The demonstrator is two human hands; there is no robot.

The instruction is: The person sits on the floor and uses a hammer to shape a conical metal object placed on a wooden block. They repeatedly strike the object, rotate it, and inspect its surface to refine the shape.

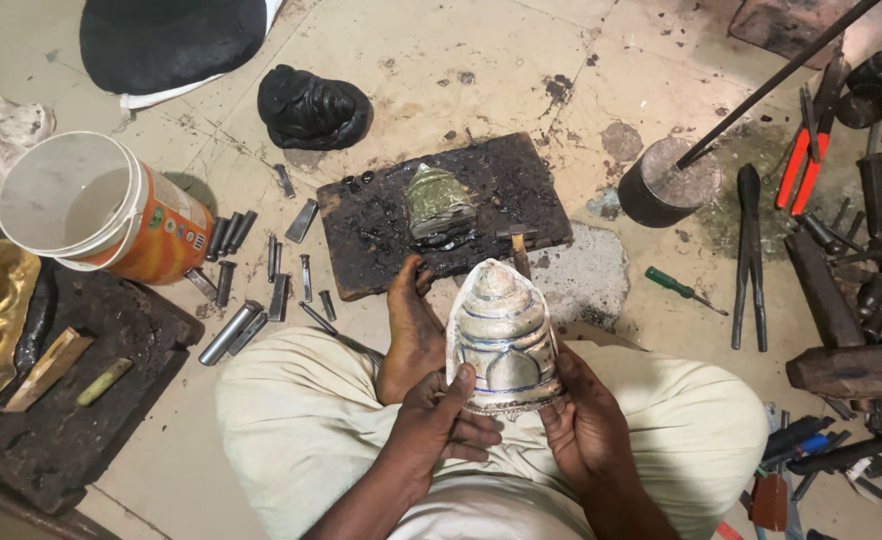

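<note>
The dome-shaped embossed metal sheet (504,335) — silvery, with blue marked lines — stands upright over the seated person's lap, near centre. The left hand (439,420) pinches its lower left edge, thumb on the face; the right hand (583,420) cups the lower right edge from behind. Both are grasping it. Just beyond, a bare foot (411,330) rests against a black pitch board (441,210) bearing a greenish embossed piece (438,205). Steel punches (251,290) lie scattered to the left beside an orange-and-white bucket (101,210); pliers (749,255) and a green-handled screwdriver (683,289) lie right. The thin sheet could buckle if squeezed — or its raw edge could cut a palm.
</note>
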